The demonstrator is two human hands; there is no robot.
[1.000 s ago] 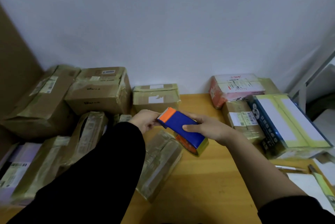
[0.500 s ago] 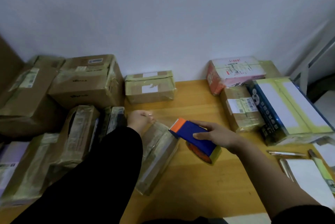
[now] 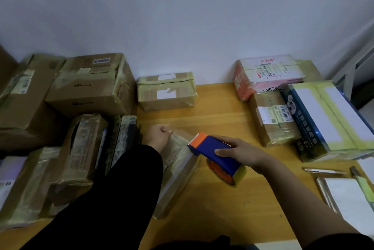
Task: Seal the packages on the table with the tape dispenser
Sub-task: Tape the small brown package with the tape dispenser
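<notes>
Wooden table, taped boxes crowding its left and right sides. At centre lies the flat package — probably light, its film-wrapped skin slick and slightly yielding, so steady it at an end, not mid-span. The blue tape dispenser meets the package's right edge; it looks like stiff plastic, best taken across the body. Your right hand grips it so — your left hand rests curled on the package's far end, and whether it grips or only presses cannot be told.
</notes>
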